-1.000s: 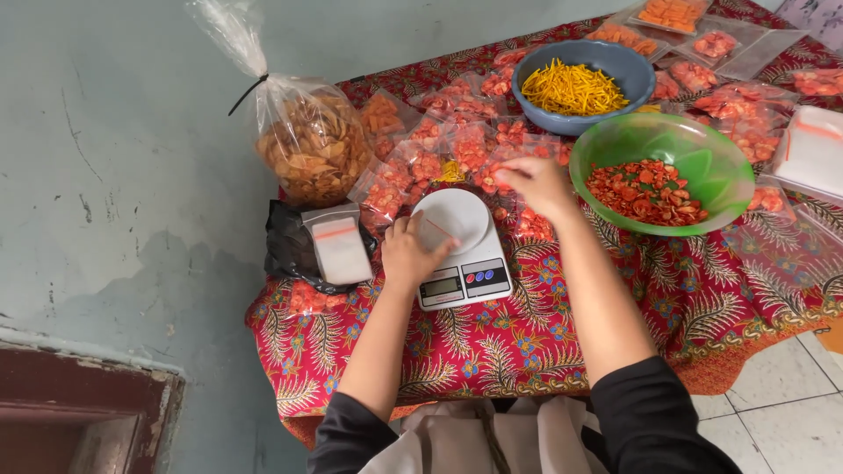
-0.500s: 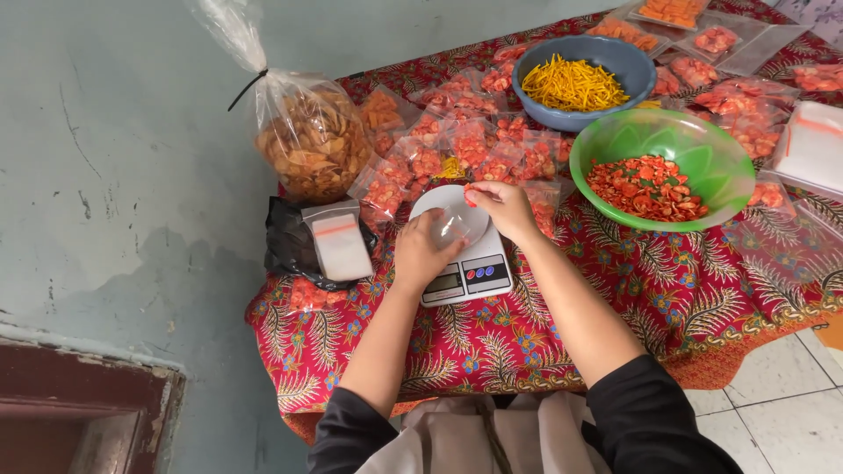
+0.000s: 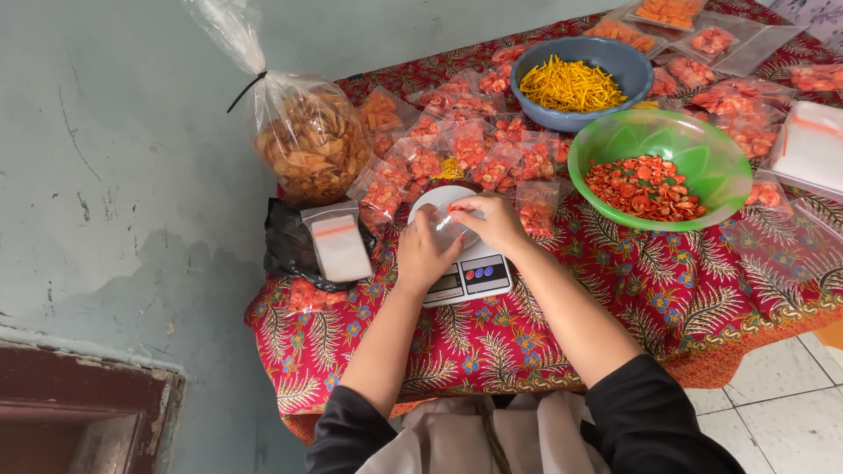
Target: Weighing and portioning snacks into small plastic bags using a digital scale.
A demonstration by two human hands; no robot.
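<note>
1. Both hands meet over the white round platform of a digital kitchen scale point(image 3: 461, 268), which stands near the front edge of the tabletop point(image 3: 667, 298), itself covered in a red cloth patterned with leaves and flowers
2. The left hand point(image 3: 425, 250) rests on the near left side of the platform, fingers curled narrow around a small clear plastic bag point(image 3: 446, 226) that sits on the scale
3. The right hand point(image 3: 492, 221) comes in from the right, its thumb and forefinger pinched on the bag's top edge, where a thin red strip shows; whether the bag holds anything I cannot tell
4. Just behind the hands lies a spread of small filled packets point(image 3: 465, 145) of orange-red snack pieces, reaching toward the back of the tabletop
5. A green bowl point(image 3: 702, 149) with red-orange chips stands to the right of the scale, and a blue bowl point(image 3: 639, 75) of yellow strips sits behind it, the two nearly touching
6. To the left, a large clear sack point(image 3: 312, 145) of tan crisps, tied with a black tie, stands upright
7. In front of that sack a stack of empty clear bags point(image 3: 341, 247) lies on a black plastic bag point(image 3: 285, 246), just beside the left hand
</note>
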